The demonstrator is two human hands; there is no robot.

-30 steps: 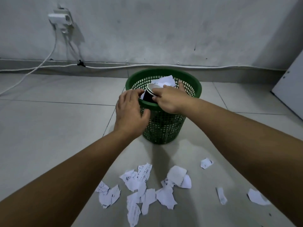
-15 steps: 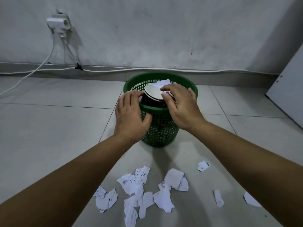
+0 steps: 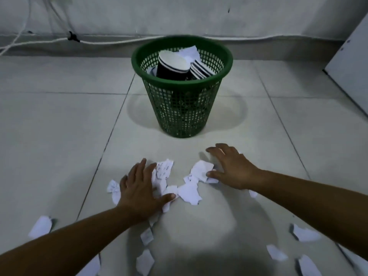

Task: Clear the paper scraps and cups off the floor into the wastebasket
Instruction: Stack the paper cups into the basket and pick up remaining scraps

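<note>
A green mesh wastebasket [image 3: 182,114] stands on the tiled floor near the wall. Inside it lie dark paper cups [image 3: 171,67] with white rims and some crumpled paper. In front of the basket a cluster of torn white paper scraps [image 3: 189,191] is spread on the floor. My left hand [image 3: 139,188] lies flat with spread fingers on the left part of that cluster. My right hand [image 3: 232,168] rests on the floor at the cluster's right side, fingers spread, thumb touching a scrap. Neither hand holds anything.
More loose scraps lie nearer to me: one at the left [image 3: 39,227], some in the middle [image 3: 145,261] and several at the right [image 3: 304,234]. A white cable [image 3: 111,41] runs along the skirting. A white panel [image 3: 350,72] stands at the right.
Both hands let go of the cup at the basket's rim and came down to the floor scraps. The cup now lies inside the basket. The view has tilted downward.
</note>
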